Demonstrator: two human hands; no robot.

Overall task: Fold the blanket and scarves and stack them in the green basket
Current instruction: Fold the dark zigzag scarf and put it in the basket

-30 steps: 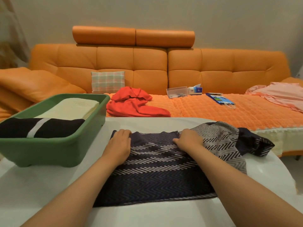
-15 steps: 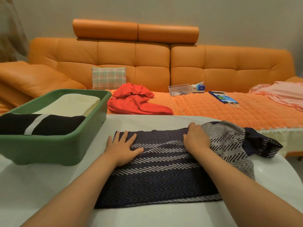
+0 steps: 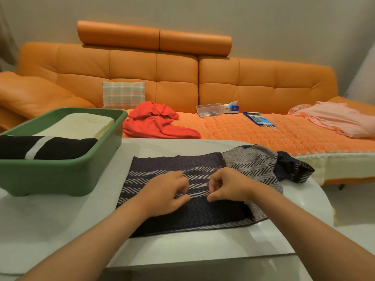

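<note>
Scarf [image 3: 178, 163] flat on table [image 3: 60, 220], just right of basket [image 3: 60, 179]. Loose tail [image 3: 263, 165] bunched far right. Left hand [image 3: 166, 191] and right hand [image 3: 227, 187] at scarf middle, fingers curled, pinching cloth.

Risk: thin pinch slips when lifted, layers slide, fold goes crooked. Tail may drag off right table edge.

Change: 0.5 s ago left hand lay flat and right hand sat at far edge. Both now nearer, together, curled.
</note>
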